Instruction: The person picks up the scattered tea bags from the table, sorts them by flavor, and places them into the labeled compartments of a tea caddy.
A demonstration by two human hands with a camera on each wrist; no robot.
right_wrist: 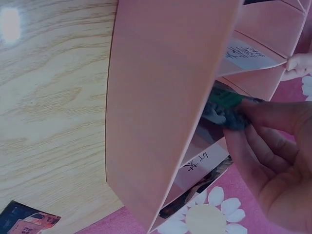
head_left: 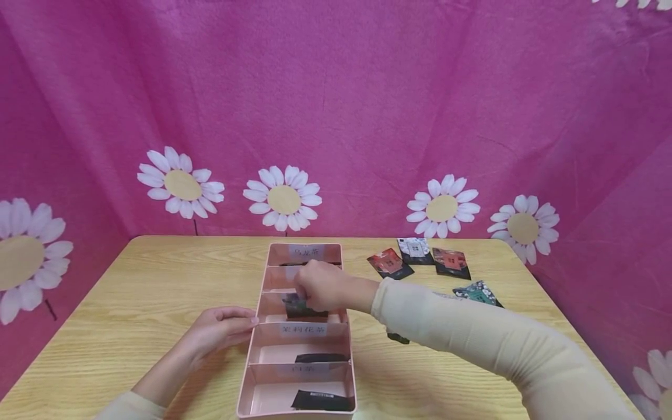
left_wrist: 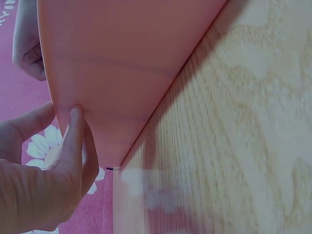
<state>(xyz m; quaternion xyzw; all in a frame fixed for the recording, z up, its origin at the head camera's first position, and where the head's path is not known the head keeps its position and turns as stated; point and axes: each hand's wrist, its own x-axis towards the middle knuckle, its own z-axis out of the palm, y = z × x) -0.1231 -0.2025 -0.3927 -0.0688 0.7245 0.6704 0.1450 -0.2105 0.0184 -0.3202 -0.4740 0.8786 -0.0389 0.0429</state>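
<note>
Left hand (head_left: 223,329): thumb and fingers pinch left rim of pink box (head_left: 269,389). Two nearest compartments hold dark packets (head_left: 322,401). Right hand (head_left: 326,286): thumb and fingers clamped on green patterned sachet (right_wrist: 226,113), partly inside middle compartment. Far right on table (head_left: 194,271): loose printed sachets (head_left: 389,262), red, white, green.
</note>
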